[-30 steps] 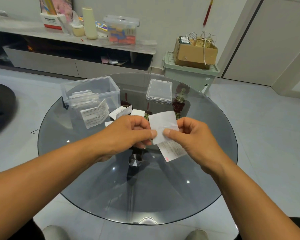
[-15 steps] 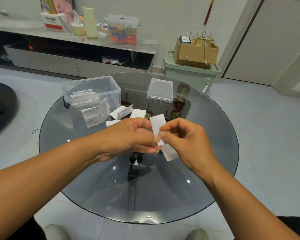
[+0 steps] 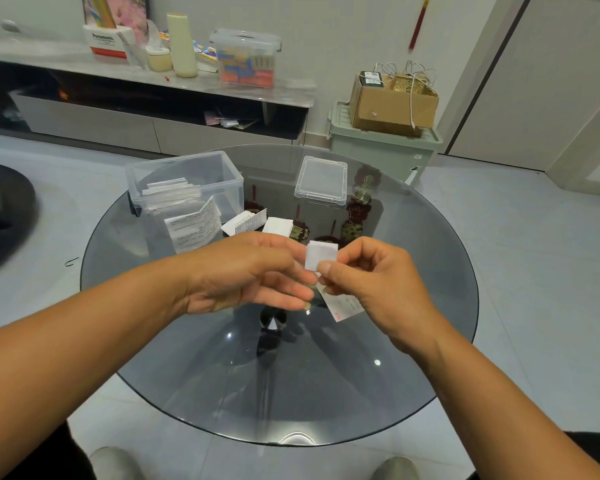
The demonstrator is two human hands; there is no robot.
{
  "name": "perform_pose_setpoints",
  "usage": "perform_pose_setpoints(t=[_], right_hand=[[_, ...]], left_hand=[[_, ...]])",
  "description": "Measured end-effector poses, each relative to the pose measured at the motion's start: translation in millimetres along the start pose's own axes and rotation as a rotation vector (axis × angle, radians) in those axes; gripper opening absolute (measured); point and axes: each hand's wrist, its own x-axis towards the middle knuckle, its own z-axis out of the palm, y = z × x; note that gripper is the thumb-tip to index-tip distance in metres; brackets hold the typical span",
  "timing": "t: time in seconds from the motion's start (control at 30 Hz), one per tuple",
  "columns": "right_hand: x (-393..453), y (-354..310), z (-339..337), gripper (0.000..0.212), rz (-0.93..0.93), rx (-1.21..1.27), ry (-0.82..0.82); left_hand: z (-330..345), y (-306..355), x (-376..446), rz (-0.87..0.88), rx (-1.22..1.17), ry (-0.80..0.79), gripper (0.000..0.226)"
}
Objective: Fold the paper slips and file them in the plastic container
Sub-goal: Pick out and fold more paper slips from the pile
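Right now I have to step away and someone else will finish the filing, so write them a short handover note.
Right hand: pinches the paper slip, partly folded, held above the glass table.
Left hand: fingertips at the slip's left edge; whether it has a grip cannot be told.
Plastic container: open, far left on the table, folded slips already standing inside. Its lid lies apart, to its right.
Left: finish this fold, file the slip, then do the loose slips beside the container.
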Motion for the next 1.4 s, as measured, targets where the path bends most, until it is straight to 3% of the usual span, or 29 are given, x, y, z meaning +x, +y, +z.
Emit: perform_pose_setpoints(t=[0.27,0.37,0.43,0.53,0.57,0.63,0.77,0.83,0.97,1.1,1.17,1.23,1.4], right_hand=[[0,0,5,0.023,0.123,0.021,-0.039],[6,4,-10,0.018,0.039,-0.367,0.104],[6,1,-21,0.011,0.028,-0.620,0.115],[-3,-5,-21,0.055,0.151,-0.820,-0.070],[-8,-7,-16,0.067,0.148,-0.954,-0.129],[-16,-9,-6,0.070,0.085,-1.211,-0.179],[-15,-11,0,0.040,-0.069,-1.335,-0.134],[-12,-9,-2,0.038,-0.112,-1.363,-0.130],[-5,0,-12,0.056,-0.169,-1.327,-0.127],[1,-4,-34,0.061,-0.014,-0.772,-0.209],[0,-8,-41,0.057,0.032,-0.608,-0.275],[0,-7,-42,0.051,0.051,-0.573,-0.325],[-3,-7,-42,0.047,0.095,-0.539,-0.410]], left_hand=[[2,-15,13,0.221,0.358,0.334,0.007],[-11,-17,17,0.257,0.687,0.476,0.011],[-20,-22,18,0.258,0.888,0.539,0.018],[-24,-29,19,0.299,1.176,0.625,0.032],[-22,-30,19,0.336,1.236,0.638,0.032],[-15,-29,19,0.438,1.274,0.623,0.025],[-2,-29,17,0.653,1.183,0.425,0.021],[0,-30,18,0.690,1.186,0.325,0.029],[-1,-31,16,0.763,1.193,0.246,0.051],[-7,-29,16,0.763,1.253,0.157,0.086],[-6,-29,17,0.731,1.288,0.115,0.095],[-3,-30,18,0.705,1.274,0.119,0.090],[7,-43,20,0.733,1.272,0.174,0.047]])
